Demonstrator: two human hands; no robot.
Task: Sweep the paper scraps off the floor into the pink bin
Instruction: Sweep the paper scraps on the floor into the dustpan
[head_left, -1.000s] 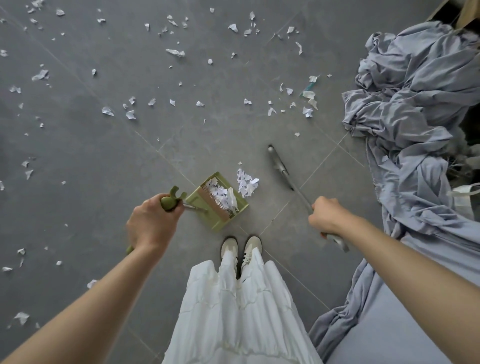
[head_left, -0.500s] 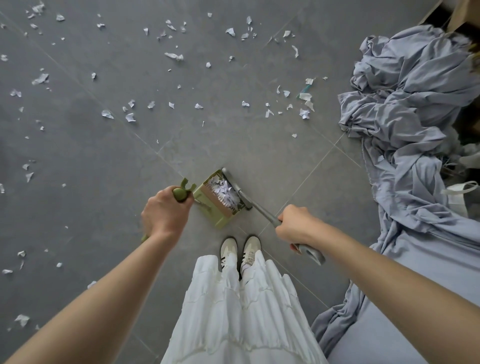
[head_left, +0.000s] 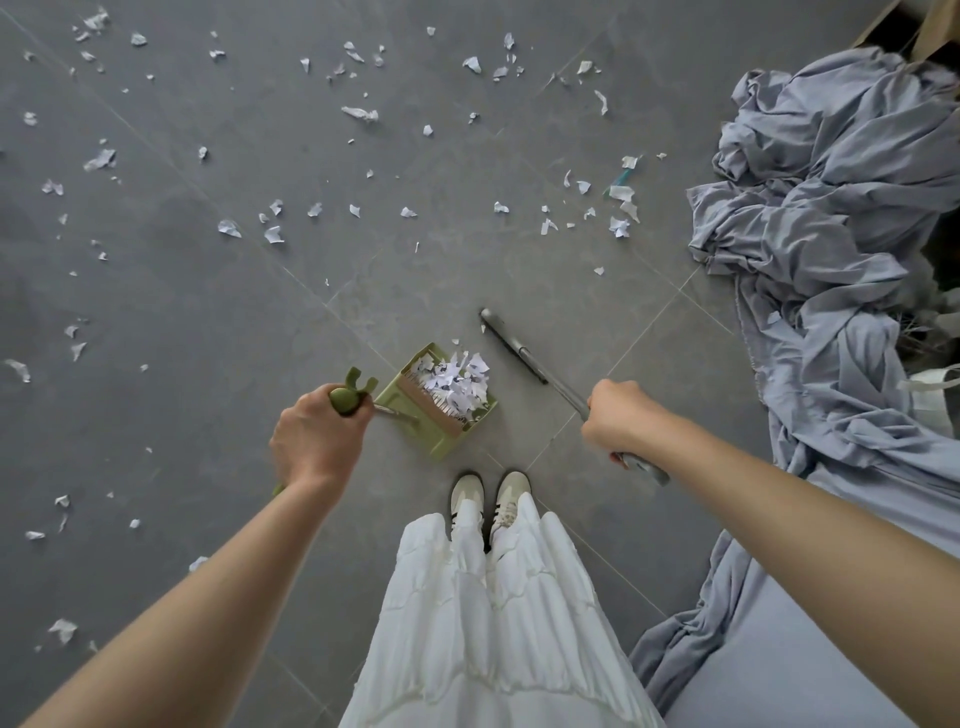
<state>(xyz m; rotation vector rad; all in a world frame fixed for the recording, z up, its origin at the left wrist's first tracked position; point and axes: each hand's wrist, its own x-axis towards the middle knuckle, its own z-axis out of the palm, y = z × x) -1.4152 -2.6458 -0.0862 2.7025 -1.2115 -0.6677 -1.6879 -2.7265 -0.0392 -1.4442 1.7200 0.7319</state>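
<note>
While left hand (head_left: 317, 441) grips the green dustpan (head_left: 441, 402) handle, fingers closed, right hand (head_left: 618, 421) is wrapped around the grey broom (head_left: 519, 351). Paper scraps (head_left: 457, 382) are heaped in the dustpan; more are scattered over the grey floor (head_left: 208, 322). Pink bin not visible.

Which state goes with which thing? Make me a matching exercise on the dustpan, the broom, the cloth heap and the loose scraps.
Things:
1. dustpan
2. broom
3. cloth heap
4. loose scraps

States:
A. scattered across the grey floor, not yet gathered
B. grey, held by the right hand, its head apart from the pan
C. green, holding a pile of paper, handle in the left hand
D. blue-grey, crumpled at the right edge of the view

Pairs: 1-C, 2-B, 3-D, 4-A
</note>
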